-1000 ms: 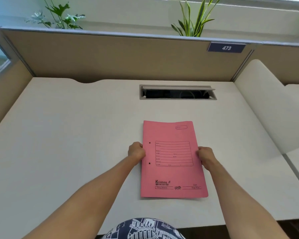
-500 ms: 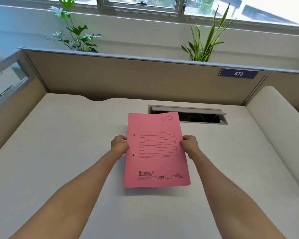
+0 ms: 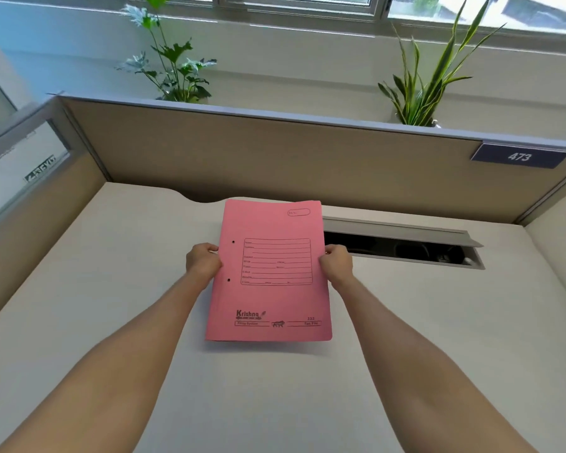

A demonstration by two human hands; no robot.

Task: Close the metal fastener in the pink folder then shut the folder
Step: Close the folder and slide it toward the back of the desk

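The pink folder (image 3: pixel 270 299) is shut, its printed front cover facing me, with two punch holes near its left edge. It is held up off the white desk (image 3: pixel 111 289), casting a shadow below its near edge. My left hand (image 3: pixel 202 261) grips the folder's left edge and my right hand (image 3: pixel 336 262) grips its right edge, both at mid height. The metal fastener is hidden inside.
An open cable slot (image 3: pixel 402 248) is cut into the desk behind the folder, to the right. A beige partition (image 3: pixel 275 158) with a blue "473" plate (image 3: pixel 519 156) closes off the back; two plants stand behind it. A side panel stands at left.
Both hands have lifted the shut folder off the desk and carried it farther from me. The camera has tilted up, so the window and plants now show.
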